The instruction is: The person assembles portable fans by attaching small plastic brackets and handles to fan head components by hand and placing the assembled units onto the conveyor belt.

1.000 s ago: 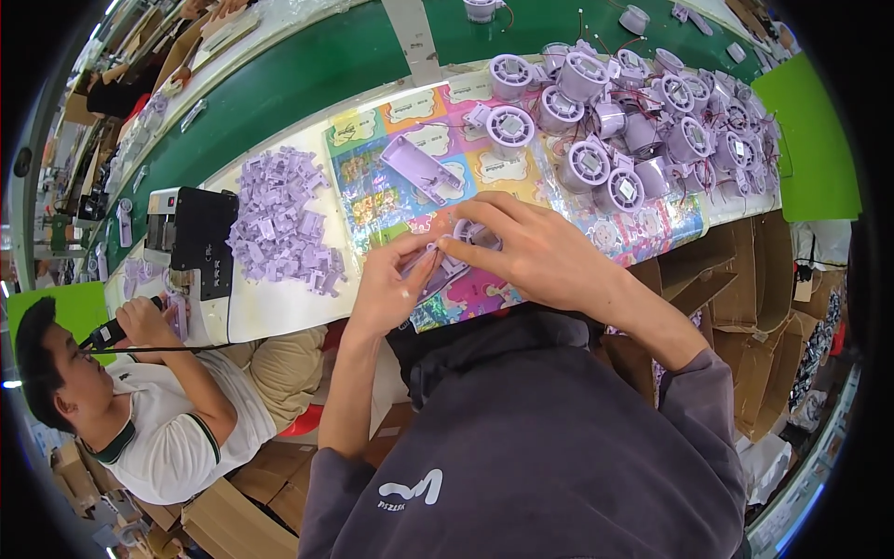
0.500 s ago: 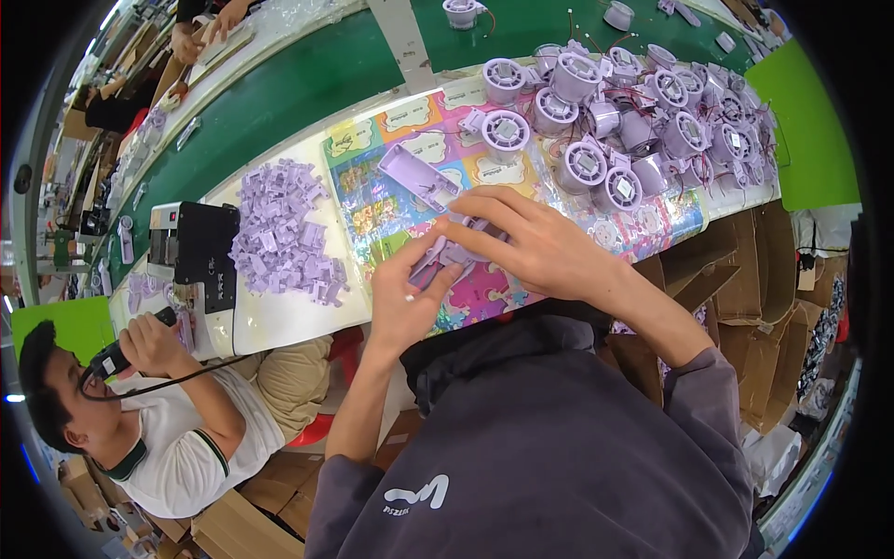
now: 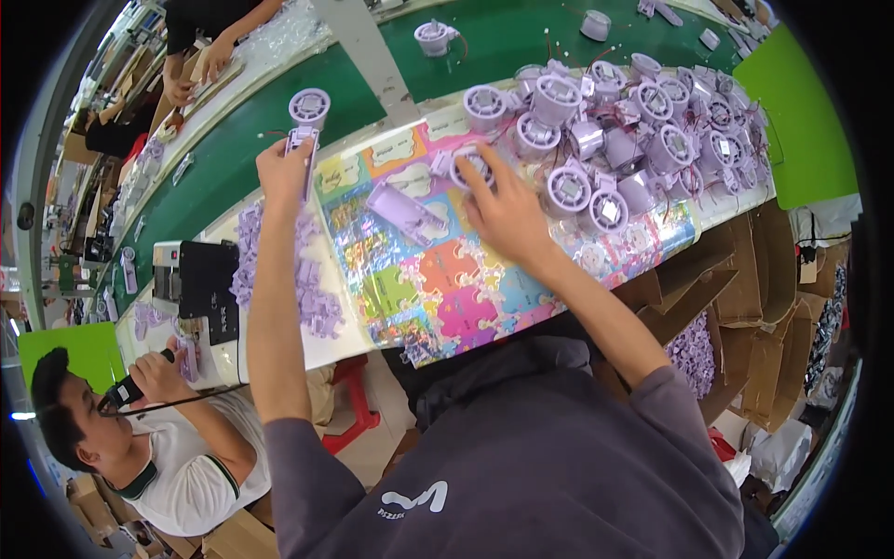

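My left hand [image 3: 284, 174] is closed around the handle of a lilac handheld fan [image 3: 309, 106], its round head pointing away over the edge of the green belt. My right hand [image 3: 506, 210] has its thumb and fingers on another lilac fan head [image 3: 472, 168], which lies at the far side of the colourful mat [image 3: 456, 307]. Between my hands an open lilac handle shell [image 3: 407, 212] rests on that mat, hollow side up.
A heap of lilac fan heads [image 3: 643, 140] with thin wires covers the right of the table. Small lilac parts [image 3: 317, 289] are piled at left, beside a black box [image 3: 209, 289]. A co-worker [image 3: 177, 456] sits at left holding a dark corded tool. Cardboard boxes [image 3: 745, 354] stand at right.
My hands were together over the near part of the mat, around lilac parts. They have parted: my left hand carried the fan far left, and my right hand reached to a fan head.
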Tool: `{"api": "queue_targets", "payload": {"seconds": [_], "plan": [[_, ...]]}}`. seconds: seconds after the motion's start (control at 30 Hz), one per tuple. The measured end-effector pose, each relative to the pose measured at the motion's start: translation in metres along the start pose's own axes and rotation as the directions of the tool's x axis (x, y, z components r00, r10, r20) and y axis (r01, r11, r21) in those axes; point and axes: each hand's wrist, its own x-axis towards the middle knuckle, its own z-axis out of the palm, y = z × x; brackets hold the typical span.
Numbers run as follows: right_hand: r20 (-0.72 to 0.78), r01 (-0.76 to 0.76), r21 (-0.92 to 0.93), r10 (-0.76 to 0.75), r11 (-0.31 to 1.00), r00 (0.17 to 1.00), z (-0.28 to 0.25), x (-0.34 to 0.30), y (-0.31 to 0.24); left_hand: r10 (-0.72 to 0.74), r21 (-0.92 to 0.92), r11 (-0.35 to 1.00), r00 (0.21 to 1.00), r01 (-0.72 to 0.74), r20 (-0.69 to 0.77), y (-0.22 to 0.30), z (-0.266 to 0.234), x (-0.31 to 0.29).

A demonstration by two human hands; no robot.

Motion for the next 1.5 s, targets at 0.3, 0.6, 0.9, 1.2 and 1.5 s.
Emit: {"api": "queue_targets", "payload": {"seconds": [0.3,0.6,0.9,1.2,1.5], "plan": [[0.109,-0.117,0.125,0.104,0.985,0.989,-0.008,-0.002,0.0,-0.178,0.129,0.976,0.984,0.173,0.024,-0.06,0.028,0.123],[0.113,-0.138,0.15,0.122,0.979,0.986,-0.011,0.008,0.003,0.205,0.071,0.976,0.765,-0.205,-0.61,0.022,0.04,0.06],[-0.019,-0.143,0.289,0.156,0.947,0.988,-0.007,-0.001,0.004,0.593,0.22,0.351,0.398,-0.91,0.7,0.057,0.032,-0.113],[-0.075,0.206,0.342,-0.192,0.917,0.978,-0.016,-0.016,-0.004,0.357,0.297,0.572,0.558,-0.765,0.749,0.042,0.011,-0.136],[0.064,0.246,0.42,-0.299,0.873,0.952,-0.031,-0.015,-0.016,0.193,0.222,0.85,0.676,-0.477,0.711,0.035,0.0,-0.173]]}}
